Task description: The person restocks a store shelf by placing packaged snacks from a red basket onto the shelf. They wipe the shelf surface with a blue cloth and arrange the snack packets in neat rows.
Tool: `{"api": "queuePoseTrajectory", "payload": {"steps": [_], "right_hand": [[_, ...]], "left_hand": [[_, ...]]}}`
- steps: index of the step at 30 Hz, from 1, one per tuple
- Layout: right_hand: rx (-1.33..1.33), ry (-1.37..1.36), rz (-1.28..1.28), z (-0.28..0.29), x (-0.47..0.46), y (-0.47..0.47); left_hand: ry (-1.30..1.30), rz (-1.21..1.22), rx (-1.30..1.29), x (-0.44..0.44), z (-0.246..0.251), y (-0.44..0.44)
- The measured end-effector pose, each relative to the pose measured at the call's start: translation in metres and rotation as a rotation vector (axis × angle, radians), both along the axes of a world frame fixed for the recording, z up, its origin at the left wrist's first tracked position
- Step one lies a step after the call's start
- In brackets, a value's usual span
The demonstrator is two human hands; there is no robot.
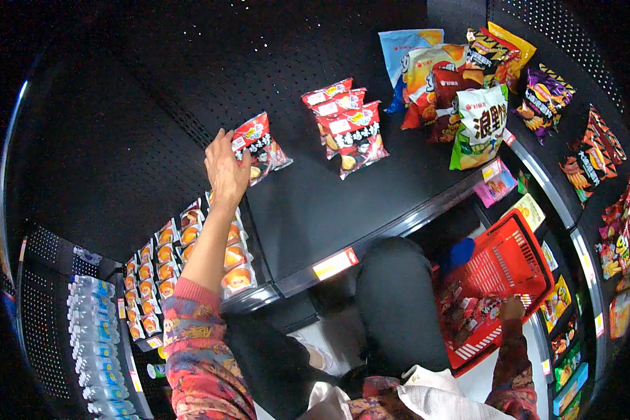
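My left hand [226, 168] reaches across the black shelf and holds the left side of a small red-and-black snack bag [258, 147]. Its thumb lies over the bag's front; the bag stands upright on the shelf. To the right, a short row of matching snack bags [354, 131] stands apart from it. Low on the right, my right hand [512, 310] grips the near rim of a red plastic shopping basket [504, 257], its fingertips hidden. The basket is tilted beside my knee, and several red snack packets [472, 312] lie inside.
Packaged buns [236, 257] fill rows left of the shelf divider. Water bottles [97, 346] line the far left. Larger chip bags [480, 126] stand at the back right, and more snacks hang along the right-hand shelves. A metal-fronted shelf edge [409, 220] runs before my knees [399, 299].
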State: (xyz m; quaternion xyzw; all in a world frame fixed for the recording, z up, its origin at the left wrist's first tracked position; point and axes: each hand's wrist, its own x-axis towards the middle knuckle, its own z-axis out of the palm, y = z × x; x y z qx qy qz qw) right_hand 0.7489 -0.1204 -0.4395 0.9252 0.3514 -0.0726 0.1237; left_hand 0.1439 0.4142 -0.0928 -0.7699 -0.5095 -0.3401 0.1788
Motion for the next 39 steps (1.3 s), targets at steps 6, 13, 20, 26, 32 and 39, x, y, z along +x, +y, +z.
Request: {"api": "queuePoseTrajectory", "payload": {"steps": [6, 13, 20, 26, 32, 39], "right_hand": [[0.276, -0.212, 0.143, 0.012, 0.000, -0.011], [0.427, -0.043, 0.161, 0.095, -0.044, 0.057], [1.042, 0.414, 0.491, 0.293, -0.168, 0.178], [1.296, 0.140, 1.095, 0.422, -0.243, 0.235], [1.041, 0.020, 1.279, 0.465, -0.248, 0.226], [0.983, -0.141, 1.070, 0.441, -0.204, 0.166]], "left_hand": [[0.073, 0.231, -0.136, -0.014, 0.006, 0.027], [-0.122, 0.019, -0.183, -0.026, 0.014, -0.004], [-0.231, -0.273, -0.092, 0.001, 0.051, -0.085], [-0.249, -0.584, -0.089, 0.071, 0.078, -0.177], [-0.250, -0.804, 0.022, 0.140, 0.085, -0.225], [-0.285, -0.956, 0.029, 0.199, 0.056, -0.245]]}}
